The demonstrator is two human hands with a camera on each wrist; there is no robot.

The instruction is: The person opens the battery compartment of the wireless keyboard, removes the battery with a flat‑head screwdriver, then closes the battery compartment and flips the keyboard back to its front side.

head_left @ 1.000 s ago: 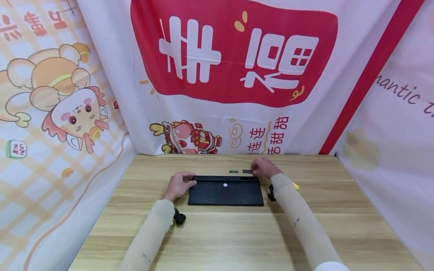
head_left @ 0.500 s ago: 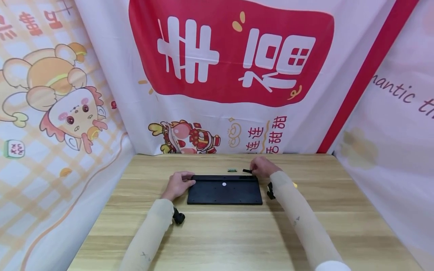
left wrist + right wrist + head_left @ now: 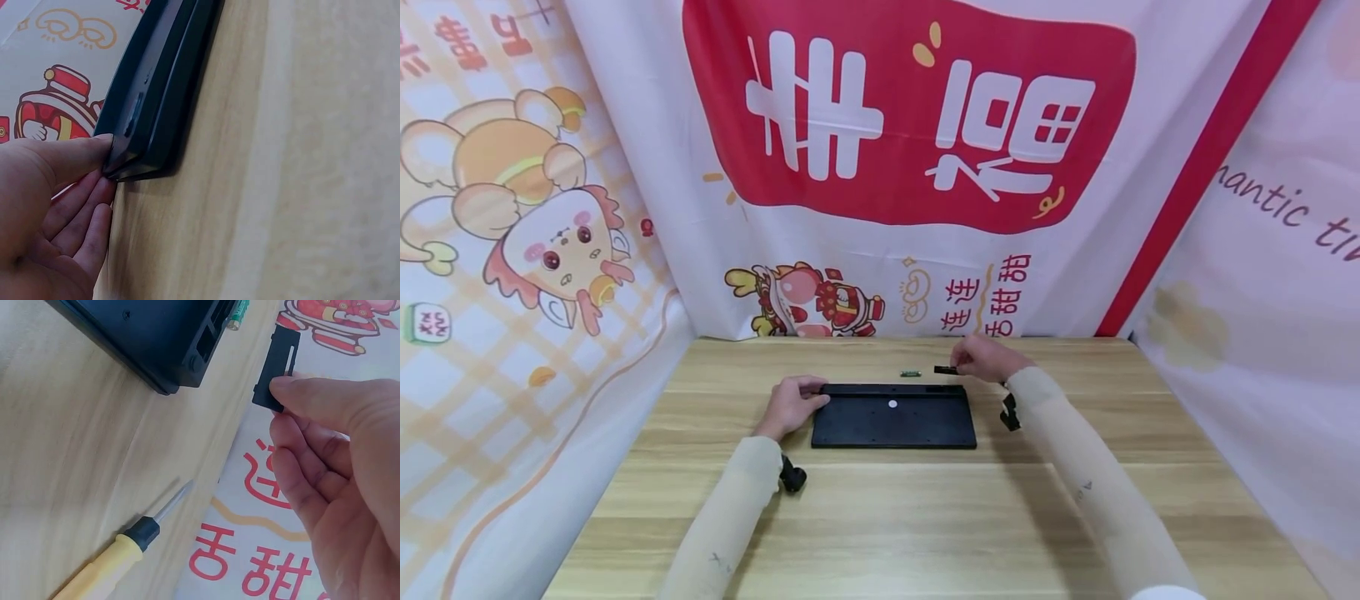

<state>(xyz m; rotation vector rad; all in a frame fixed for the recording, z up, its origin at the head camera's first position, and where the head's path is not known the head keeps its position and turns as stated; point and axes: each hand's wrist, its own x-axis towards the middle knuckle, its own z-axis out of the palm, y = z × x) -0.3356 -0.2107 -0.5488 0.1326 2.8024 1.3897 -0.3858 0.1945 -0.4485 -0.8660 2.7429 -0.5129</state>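
Note:
A black keyboard [image 3: 893, 425] lies underside up on the table, with a round white sticker and screw holes on its back. My left hand [image 3: 792, 406] pinches its far left corner, the thumb on top and the fingers against the edge. Beyond the far right corner, my right hand [image 3: 988, 360] holds a small black battery cover [image 3: 277, 369] between thumb and fingers, apart from the keyboard. An uncovered battery slot [image 3: 209, 340] shows in the keyboard's raised ridge in the right wrist view. A green battery [image 3: 911, 373] lies just behind the keyboard.
A screwdriver [image 3: 115, 559] with a yellow handle lies on the wooden table [image 3: 880, 517], right of the keyboard; the right arm hides it in the head view. Printed cloth [image 3: 1060, 283] hangs at the table's back edge and along both sides.
My right hand has lifted the battery cover and drawn it slightly back from the keyboard, turning it along the way. The left hand stays at the keyboard's corner.

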